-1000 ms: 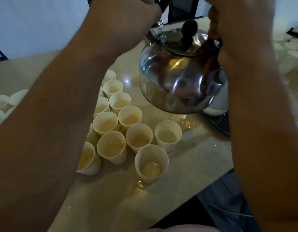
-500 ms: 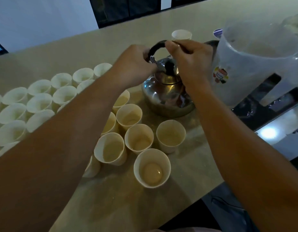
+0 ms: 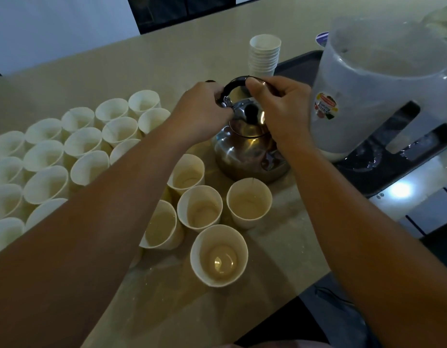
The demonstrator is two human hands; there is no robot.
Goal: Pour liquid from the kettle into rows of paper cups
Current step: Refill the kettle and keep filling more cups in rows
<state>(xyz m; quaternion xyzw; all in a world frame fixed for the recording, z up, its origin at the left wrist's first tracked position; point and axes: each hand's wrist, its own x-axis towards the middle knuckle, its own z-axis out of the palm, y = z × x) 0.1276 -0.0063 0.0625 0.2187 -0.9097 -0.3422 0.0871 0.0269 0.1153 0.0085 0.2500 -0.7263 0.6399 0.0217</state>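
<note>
A shiny steel kettle (image 3: 245,151) with a black lid knob stands on the beige table (image 3: 167,59), just behind the nearest cups. My left hand (image 3: 200,110) grips the left end of its black handle (image 3: 232,85). My right hand (image 3: 280,106) grips the handle's right side. Several paper cups with pale liquid stand in front of the kettle, among them one (image 3: 249,202) directly below it and the nearest one (image 3: 219,254). Rows of white paper cups (image 3: 66,146) that look empty fill the left side.
A stack of paper cups (image 3: 264,56) stands behind the kettle. A large translucent plastic pitcher (image 3: 378,86) sits on a dark tray (image 3: 393,169) at the right. The table's front edge runs diagonally at lower right.
The kettle has gone from held high and close to the camera down to the table behind the cups. Both hands have stayed on its handle.
</note>
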